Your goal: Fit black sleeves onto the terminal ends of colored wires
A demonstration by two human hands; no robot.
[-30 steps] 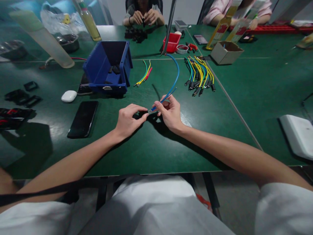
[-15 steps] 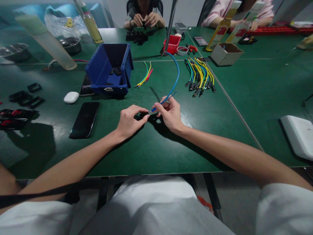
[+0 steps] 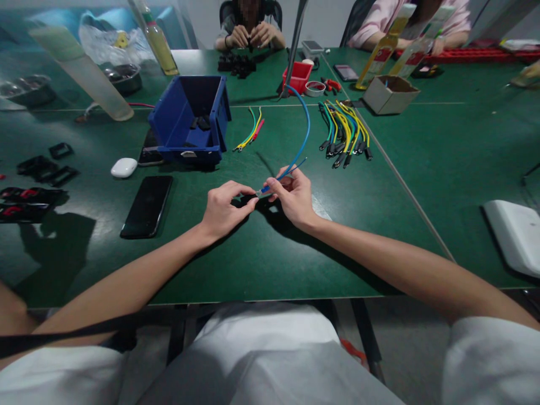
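"Two hands on one wire, is that it?"

"Yes. My right hand [image 3: 293, 199] pinches the blue wire [image 3: 304, 126] near its end, thumb and forefinger pressed on it, the other fingers curled. My left hand [image 3: 223, 211] meets it from the other side, thumb and forefinger closed at the bare metal tip."

"Anything else in the left?"

"Something dark sits under those fingertips. Whether it is a part or a shadow, I cannot tell."

"Where is all this, going by the blue bin [image 3: 189, 121]?"

"On my side of the bin and a little to its right, just above the green table [image 3: 261, 259]. From my fingers the wire arches up and away, ending to the right of the bin's far corner."

"And around the bin?"

"A small bunch of coloured wires [image 3: 250, 132] lies just right of it, and a bigger bundle of wires [image 3: 343, 132] lies farther right. A white case [image 3: 124, 167] sits by its near left corner, and a black phone [image 3: 147, 205] lies nearer me than that."
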